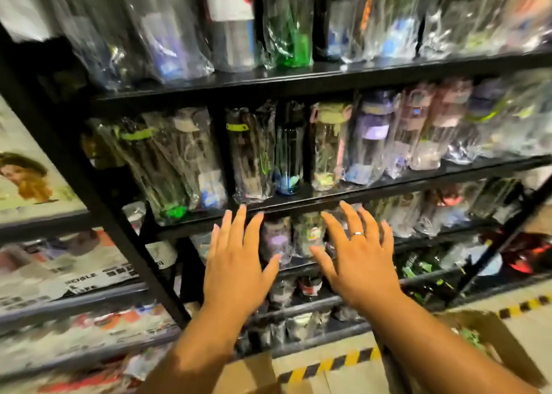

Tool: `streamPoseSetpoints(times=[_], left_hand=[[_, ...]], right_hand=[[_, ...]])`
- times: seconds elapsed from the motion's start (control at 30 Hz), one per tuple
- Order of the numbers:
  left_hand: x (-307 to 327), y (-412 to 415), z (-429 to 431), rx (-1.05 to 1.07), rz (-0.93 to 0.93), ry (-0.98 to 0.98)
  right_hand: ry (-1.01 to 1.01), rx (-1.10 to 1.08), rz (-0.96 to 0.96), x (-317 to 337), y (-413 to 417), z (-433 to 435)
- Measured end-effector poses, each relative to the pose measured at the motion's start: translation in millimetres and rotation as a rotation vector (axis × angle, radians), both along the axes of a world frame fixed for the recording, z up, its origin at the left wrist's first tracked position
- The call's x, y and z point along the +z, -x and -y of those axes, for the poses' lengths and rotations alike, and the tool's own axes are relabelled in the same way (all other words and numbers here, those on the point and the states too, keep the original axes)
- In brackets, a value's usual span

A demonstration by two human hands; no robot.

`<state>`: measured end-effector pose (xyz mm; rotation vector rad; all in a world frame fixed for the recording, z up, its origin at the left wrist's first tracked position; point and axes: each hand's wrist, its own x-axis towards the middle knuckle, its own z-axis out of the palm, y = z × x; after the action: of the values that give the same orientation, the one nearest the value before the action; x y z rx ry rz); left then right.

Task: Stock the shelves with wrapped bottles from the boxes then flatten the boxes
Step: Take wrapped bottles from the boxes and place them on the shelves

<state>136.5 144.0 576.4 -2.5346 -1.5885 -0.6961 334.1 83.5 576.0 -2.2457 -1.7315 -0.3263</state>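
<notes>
The left hand (236,262) and right hand (358,262) were spread wide and empty near the wrapped bottles (276,241), probably to push them straight.

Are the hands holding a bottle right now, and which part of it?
No, nothing is held. The left hand and the right hand are both open, fingers spread, in front of the wrapped bottles on the shelves.

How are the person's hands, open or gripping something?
Both open: left hand and right hand show spread, straight fingers, holding nothing, before the shelf.
</notes>
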Motion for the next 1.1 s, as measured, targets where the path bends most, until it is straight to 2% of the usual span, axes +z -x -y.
streamPoseSetpoints(times=[0.27, 0.47, 0.6, 0.7, 0.83, 0.9, 1.1], left_hand=[[-75.7, -116.1, 83.4, -0.171, -0.047, 0.254], [-135.4, -251.2, 123.4, -0.307, -0.004, 0.323], [-162.1, -341.1, 154.2, -0.401, -0.117, 0.34], [-173.9, -396.4, 170.7, -0.409, -0.211, 0.434], [-199.7, -448.6, 172.1, -0.397, -0.277, 0.549], [-221.0, -469.3, 162.7, -0.414, -0.33, 0.626], [-325.5, -523.7, 118.9, -0.385, -0.383, 0.762]], right_hand=[[0.261, -0.17, -0.11, -86.6, -111.8, 110.7], [0.401, -0.229, -0.193, -128.5, -236.3, 174.1], [0.479, -0.255, -0.236, -158.9, -320.1, 210.3], [0.511, -0.274, -0.226, -178.2, -370.1, 231.8], [0.52, -0.333, -0.279, -204.0, -423.0, 241.8], [0.59, -0.35, -0.28, -221.0, -442.5, 235.5], [0.702, -0.373, -0.295, -303.1, -488.2, 186.9]])
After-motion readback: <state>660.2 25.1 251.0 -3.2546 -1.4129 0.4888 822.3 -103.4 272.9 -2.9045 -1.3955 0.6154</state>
